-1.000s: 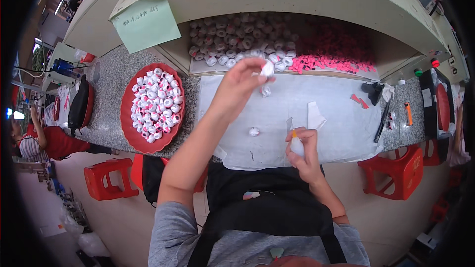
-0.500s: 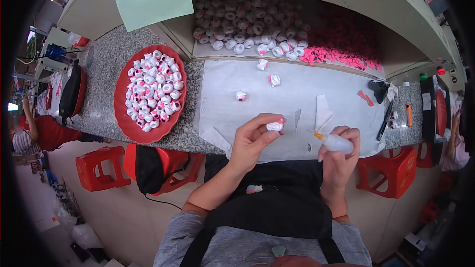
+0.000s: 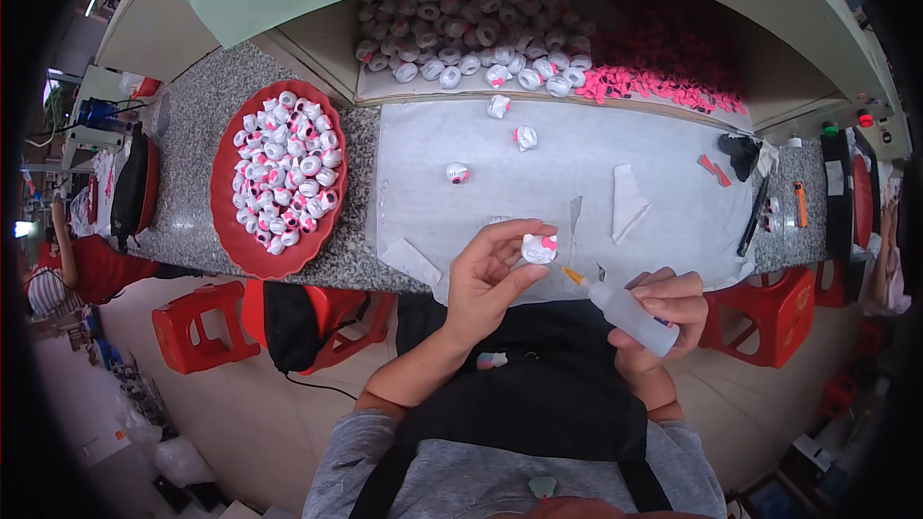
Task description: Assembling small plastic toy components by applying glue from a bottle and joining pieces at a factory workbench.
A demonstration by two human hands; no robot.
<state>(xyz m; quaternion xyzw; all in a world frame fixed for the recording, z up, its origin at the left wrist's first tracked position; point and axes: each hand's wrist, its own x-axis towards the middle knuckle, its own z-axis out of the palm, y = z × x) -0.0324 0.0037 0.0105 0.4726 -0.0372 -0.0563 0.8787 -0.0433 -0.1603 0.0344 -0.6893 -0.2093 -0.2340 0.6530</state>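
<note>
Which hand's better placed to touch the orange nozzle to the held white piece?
Probably the right hand: it holds the bottle, orange nozzle angled toward the white piece in the left hand.

A head-worn fisheye camera is looking down from close above bare hands (image 3: pixel 484 281) and a speckled grey stone counter (image 3: pixel 189 168).

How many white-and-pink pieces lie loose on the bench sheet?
3 on the sheet: back piece, middle piece, front-left piece. The left hand may hide others.
</note>
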